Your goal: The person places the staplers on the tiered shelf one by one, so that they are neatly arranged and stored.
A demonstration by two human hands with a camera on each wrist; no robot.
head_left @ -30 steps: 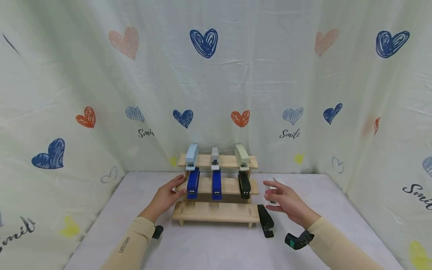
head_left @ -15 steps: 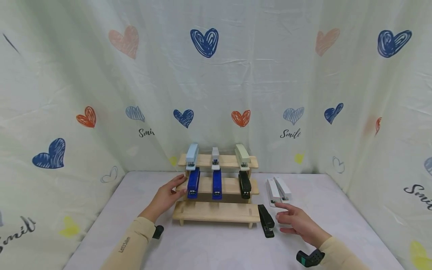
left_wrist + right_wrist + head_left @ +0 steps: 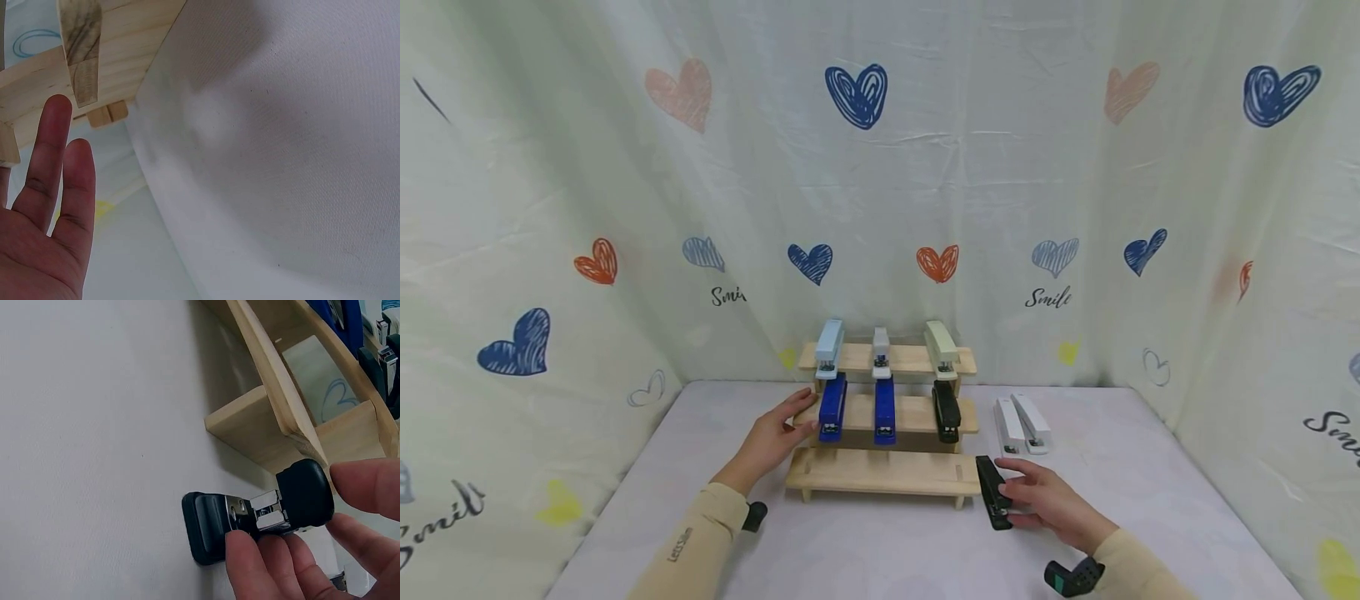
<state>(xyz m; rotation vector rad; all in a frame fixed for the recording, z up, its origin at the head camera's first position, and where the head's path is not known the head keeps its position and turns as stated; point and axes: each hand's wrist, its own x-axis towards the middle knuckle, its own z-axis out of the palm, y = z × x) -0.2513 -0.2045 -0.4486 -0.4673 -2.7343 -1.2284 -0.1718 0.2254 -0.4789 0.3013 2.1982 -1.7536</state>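
Note:
My left hand (image 3: 772, 437) rests at the left end of the middle shelf of the wooden rack (image 3: 880, 472). Its fingers (image 3: 80, 187) look straight in the left wrist view, beside the wood. On the table at the rack's right front lies a black stapler (image 3: 991, 493). My right hand (image 3: 1051, 500) is at that stapler's right side, fingertips touching or very close to it. In the right wrist view the stapler's silver nose (image 3: 269, 509) shows, with one finger by its upper arm and others along its side.
Light blue, grey and pale green staplers (image 3: 939, 346) stand on the top shelf. The middle shelf bears two blue staplers (image 3: 884, 410) and a black one (image 3: 946, 411). Two white staplers (image 3: 1032, 421) lie on the table behind my right hand. A heart-printed curtain surrounds the table.
My right hand has drawn back from the white staplers, uncovering them, then moved left to the black stapler on the table. The left hand has stayed at the rack.

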